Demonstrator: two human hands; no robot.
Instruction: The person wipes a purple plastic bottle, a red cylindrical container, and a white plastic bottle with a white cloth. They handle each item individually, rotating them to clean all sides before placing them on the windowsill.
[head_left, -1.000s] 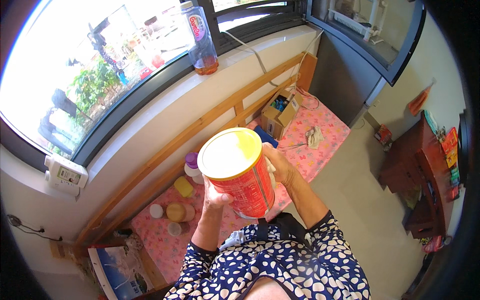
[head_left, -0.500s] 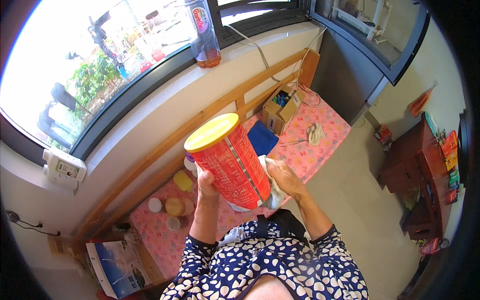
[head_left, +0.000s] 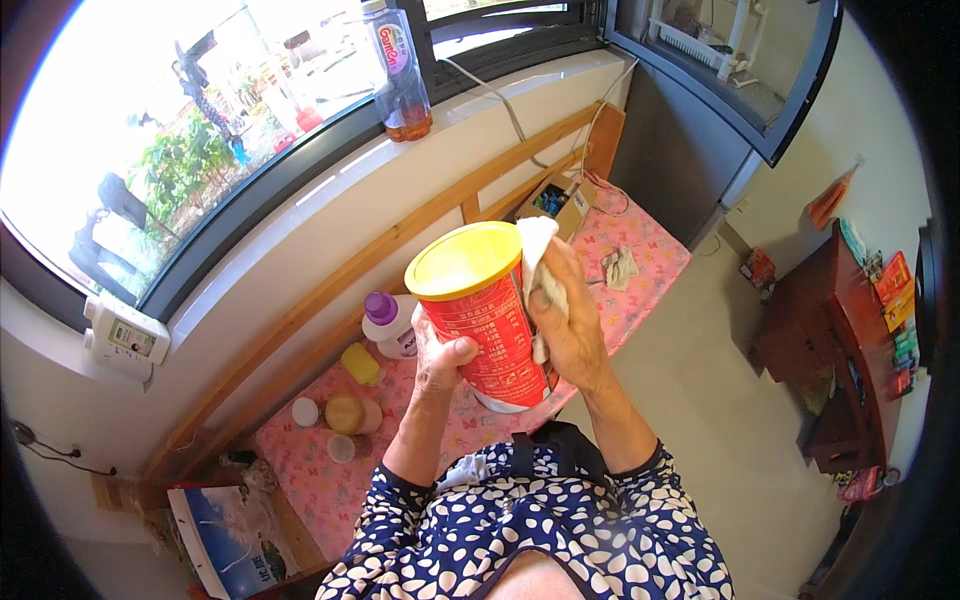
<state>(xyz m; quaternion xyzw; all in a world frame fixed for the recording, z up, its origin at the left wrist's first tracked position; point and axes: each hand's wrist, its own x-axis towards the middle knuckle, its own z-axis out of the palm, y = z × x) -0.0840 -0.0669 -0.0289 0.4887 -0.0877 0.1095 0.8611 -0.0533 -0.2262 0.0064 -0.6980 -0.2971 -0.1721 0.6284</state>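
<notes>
A large red canister (head_left: 490,340) with a yellow lid (head_left: 464,260) is held up in front of me, tilted a little, its lid toward the window. My left hand (head_left: 440,355) grips its left side, with the thumb across the printed front. On the other side, my right hand (head_left: 570,320) is closed on a whitish cloth (head_left: 537,255), pressing it against the canister's upper right side close to the lid. Part of the cloth sticks up beside the lid's rim; the rest is under my fingers.
Below lies a pink patterned tabletop (head_left: 300,465). On it stand a white bottle with a purple cap (head_left: 382,310), a yellow item (head_left: 361,365), several jars (head_left: 345,412), a cardboard box (head_left: 572,212) and a crumpled cloth (head_left: 620,268). A clear bottle (head_left: 403,85) stands on the windowsill.
The canister has moved right and turned more upright. My right hand, with the cloth, has gone from its lower right side up to near the lid. The purple-capped bottle now shows more fully.
</notes>
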